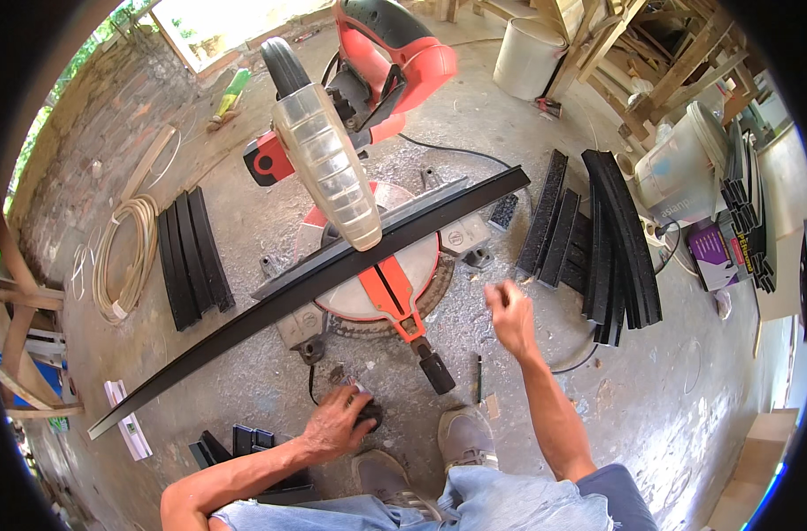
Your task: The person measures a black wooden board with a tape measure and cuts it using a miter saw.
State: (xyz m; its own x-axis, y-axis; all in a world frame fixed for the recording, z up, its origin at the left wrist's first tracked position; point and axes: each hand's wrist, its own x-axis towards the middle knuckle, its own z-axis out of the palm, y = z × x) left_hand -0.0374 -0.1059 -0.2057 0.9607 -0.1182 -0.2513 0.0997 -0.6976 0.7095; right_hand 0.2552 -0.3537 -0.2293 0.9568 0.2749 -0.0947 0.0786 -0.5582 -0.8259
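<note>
A long black metal profile [332, 285] lies slantwise across the red miter saw [394, 288], against its fence and under the clear blade guard [325, 159]. The saw head is raised. Low in front of the saw, my left hand [337, 423] is closed round a small black and silver tape measure [365, 411], largely covered by the fingers. My right hand [512, 320] hovers right of the saw table with its fingers curled in; whatever it may hold is hidden. A dark pencil [479, 379] rests on the floor between my right forearm and the saw handle [436, 370].
Cut black profiles lie at the right [598, 239], at the left [193, 257] and by my left forearm [244, 447]. A white profile piece [129, 420] sits under the long profile's left end. Coiled cable [124, 257], buckets [687, 168] and a purple box [715, 257] stand around.
</note>
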